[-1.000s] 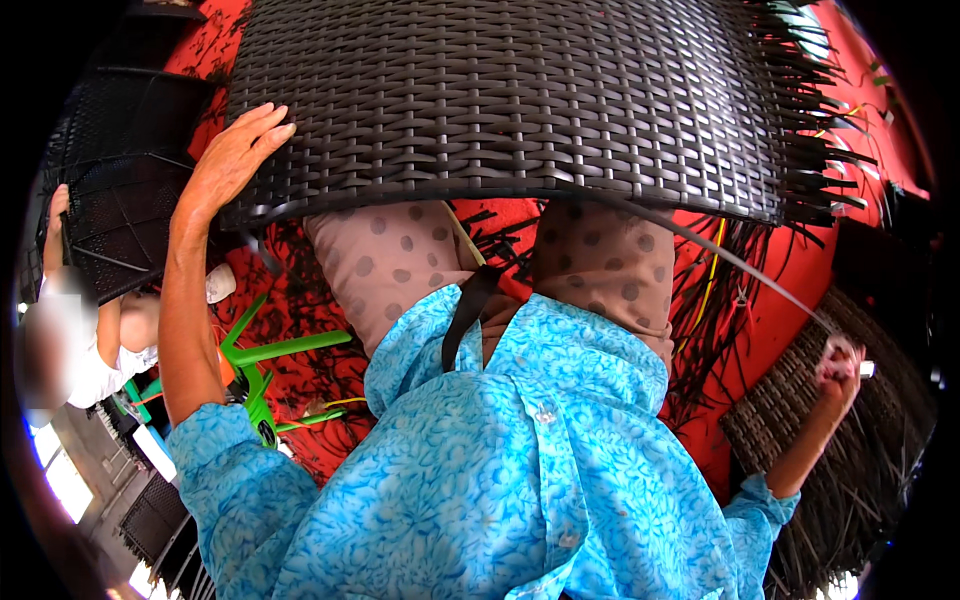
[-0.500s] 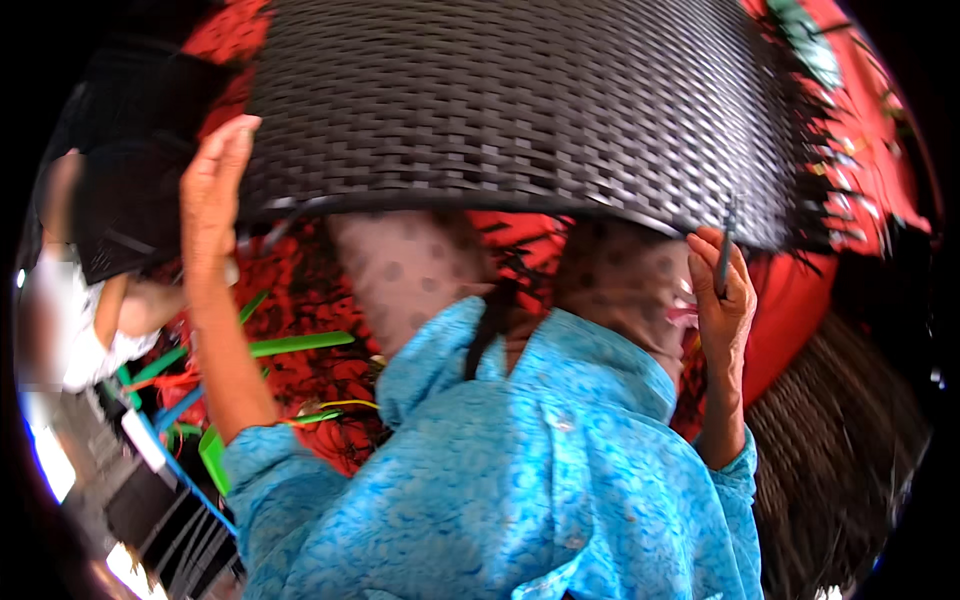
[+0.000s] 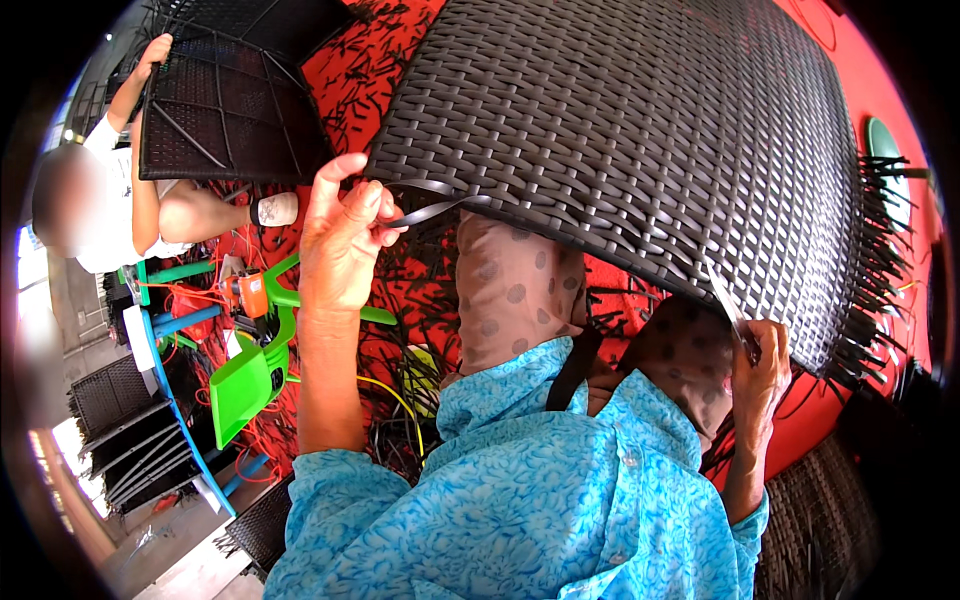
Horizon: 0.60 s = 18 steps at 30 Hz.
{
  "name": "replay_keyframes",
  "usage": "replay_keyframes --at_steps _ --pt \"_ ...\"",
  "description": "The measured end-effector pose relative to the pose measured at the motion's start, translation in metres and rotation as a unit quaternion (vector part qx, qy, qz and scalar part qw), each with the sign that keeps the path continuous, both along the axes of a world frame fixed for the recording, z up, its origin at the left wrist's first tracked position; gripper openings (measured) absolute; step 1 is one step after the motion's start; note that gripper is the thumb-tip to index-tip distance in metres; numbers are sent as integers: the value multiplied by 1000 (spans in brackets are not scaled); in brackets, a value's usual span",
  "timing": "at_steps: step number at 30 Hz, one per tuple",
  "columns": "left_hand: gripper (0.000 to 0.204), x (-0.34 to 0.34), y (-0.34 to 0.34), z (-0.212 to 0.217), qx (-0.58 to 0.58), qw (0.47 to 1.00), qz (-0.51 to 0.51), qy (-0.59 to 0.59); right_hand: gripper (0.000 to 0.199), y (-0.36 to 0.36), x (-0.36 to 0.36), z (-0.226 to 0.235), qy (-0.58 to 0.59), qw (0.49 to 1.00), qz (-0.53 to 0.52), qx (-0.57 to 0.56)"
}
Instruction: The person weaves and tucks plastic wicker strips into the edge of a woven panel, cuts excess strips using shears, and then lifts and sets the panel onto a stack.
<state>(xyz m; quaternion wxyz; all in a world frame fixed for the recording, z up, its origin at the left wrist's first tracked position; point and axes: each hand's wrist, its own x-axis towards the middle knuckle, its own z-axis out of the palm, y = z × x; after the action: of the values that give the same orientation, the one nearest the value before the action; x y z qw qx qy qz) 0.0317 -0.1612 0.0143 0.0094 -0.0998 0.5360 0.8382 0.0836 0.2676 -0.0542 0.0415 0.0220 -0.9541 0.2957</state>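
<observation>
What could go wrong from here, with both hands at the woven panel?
The black strip looped at the left hand could twist or slip free. The thin shiny piece in the right hand, at the near edge of the woven panel, might slip toward the spotted trouser leg nearby. The loose strands along the panel's right side could snag on something.

A woven panel (image 3: 620,150) and scattered strips (image 3: 362,48) show a workshop.
</observation>
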Motion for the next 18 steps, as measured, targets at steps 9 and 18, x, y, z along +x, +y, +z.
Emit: replay_keyframes --at_steps 9,18 --pt "46 -6 11 25 -673 711 -105 177 20 3 -7 9 -174 977 -40 -116" --pt "26 -31 6 44 -586 759 -162 232 22 18 -7 -11 -214 950 -55 -221"
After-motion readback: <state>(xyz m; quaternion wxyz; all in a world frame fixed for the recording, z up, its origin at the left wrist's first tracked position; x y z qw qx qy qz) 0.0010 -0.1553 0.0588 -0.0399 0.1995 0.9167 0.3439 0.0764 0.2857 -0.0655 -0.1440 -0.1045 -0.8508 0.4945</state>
